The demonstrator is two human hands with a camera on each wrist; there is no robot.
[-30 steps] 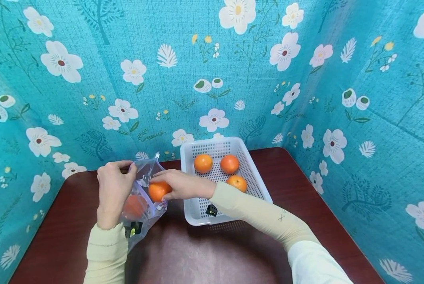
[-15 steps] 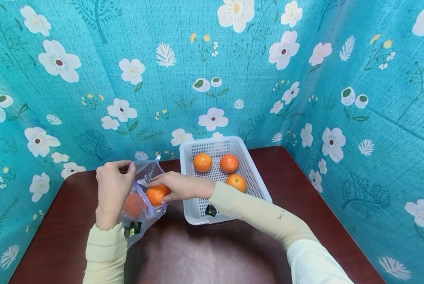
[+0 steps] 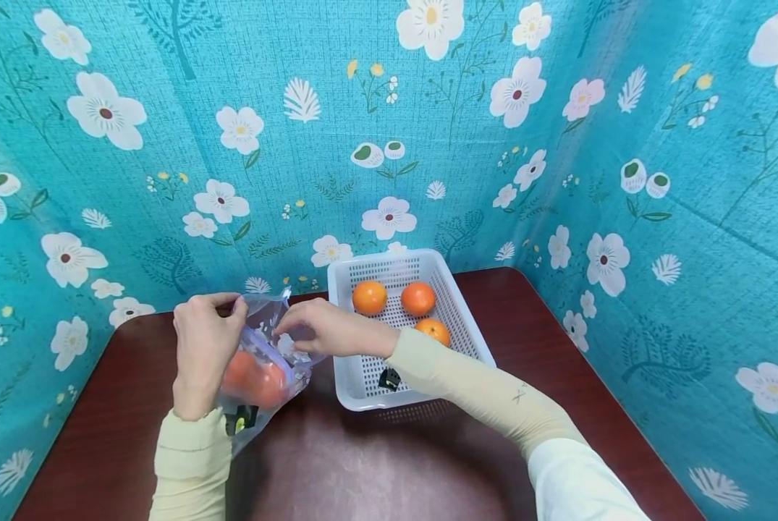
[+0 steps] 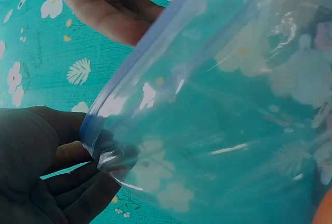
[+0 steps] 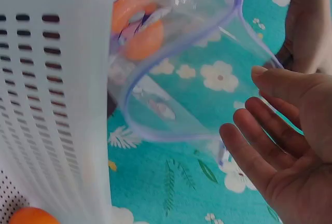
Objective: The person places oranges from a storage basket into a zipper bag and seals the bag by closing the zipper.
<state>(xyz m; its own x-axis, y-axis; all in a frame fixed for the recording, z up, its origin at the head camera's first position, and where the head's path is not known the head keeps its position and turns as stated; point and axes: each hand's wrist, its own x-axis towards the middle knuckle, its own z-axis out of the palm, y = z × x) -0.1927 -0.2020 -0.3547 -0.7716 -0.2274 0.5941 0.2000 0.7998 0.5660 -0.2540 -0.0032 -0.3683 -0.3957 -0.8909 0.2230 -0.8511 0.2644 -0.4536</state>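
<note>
- An orange (image 3: 271,385), just released, is lying beside another orange (image 3: 237,370) in the clear bag (image 3: 300,380); its placement seems finished.
- The left hand (image 3: 206,340) is pinching the bag's rim; the right hand (image 3: 328,329) is holding nothing.
- Three oranges (image 3: 370,297) are sitting in the basket (image 3: 362,403).
- A sleeve (image 3: 470,383) is bearing an X-like mark (image 3: 518,396).

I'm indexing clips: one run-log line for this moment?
left hand: pinches clear bag rim; right hand: empty, at bag mouth; in bag: two oranges; basket: three oranges visible
</note>
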